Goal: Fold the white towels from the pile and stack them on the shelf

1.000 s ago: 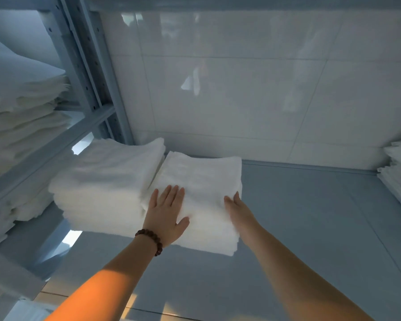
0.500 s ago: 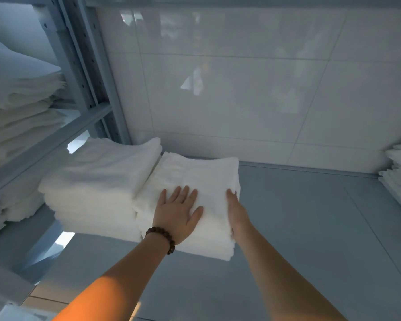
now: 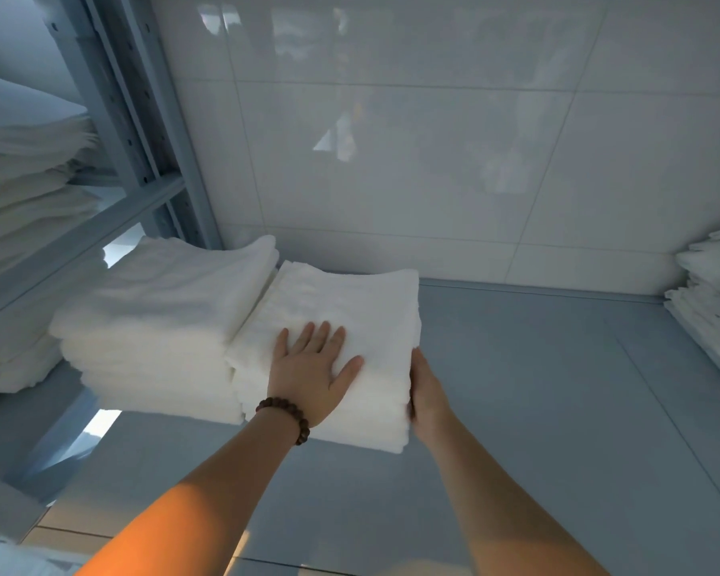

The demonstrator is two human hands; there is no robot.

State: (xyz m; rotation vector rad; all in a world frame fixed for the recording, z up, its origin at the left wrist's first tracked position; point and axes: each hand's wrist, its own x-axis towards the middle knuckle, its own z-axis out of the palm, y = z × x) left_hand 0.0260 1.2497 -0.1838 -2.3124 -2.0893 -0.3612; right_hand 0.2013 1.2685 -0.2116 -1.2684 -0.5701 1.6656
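A stack of folded white towels (image 3: 350, 301) sits on the grey shelf (image 3: 537, 388). My left hand (image 3: 312, 372), with a bead bracelet at the wrist, lies flat on top of the stack, fingers spread. My right hand (image 3: 425, 388) presses its palm against the stack's right side, fingers straight. Neither hand grips anything. A taller stack of folded white towels (image 3: 154, 313) stands touching it on the left.
A white tiled wall (image 3: 433, 160) backs the shelf. Another towel pile (image 3: 711, 309) sits at the far right. A grey metal upright (image 3: 142, 130) and crossbar stand at left, with more folded linen (image 3: 21, 193) on the neighbouring rack. Bare shelf lies between the stacks.
Both hands have slid slightly forward and right along the stack, the left flattening on top, the right moving from the front corner onto its right side. The stack looks squarer.
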